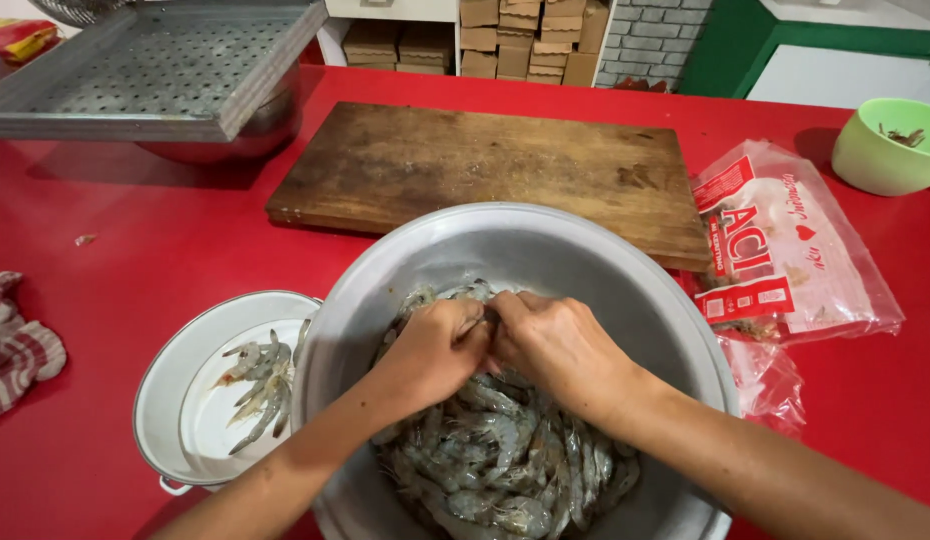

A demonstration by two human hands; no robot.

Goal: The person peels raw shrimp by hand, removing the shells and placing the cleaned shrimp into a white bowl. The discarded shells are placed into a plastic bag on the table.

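A large grey metal bowl (545,245) stands on the red table and holds a heap of raw grey shrimp (505,460). Both my hands are inside it, over the far part of the heap. My left hand (433,350) and my right hand (557,345) meet fingertip to fingertip and pinch one shrimp between them; the shrimp itself is mostly hidden by my fingers. To the left, touching the big bowl, a white enamel bowl (170,375) holds several shrimp (260,385).
A worn wooden cutting board (465,165) lies beyond the bowl. At the right lie a clear plastic bag with red print (795,250) and a green bowl (880,150). A perforated metal tray (155,65) rests on a pot at back left. A striped cloth (15,345) sits at the left edge.
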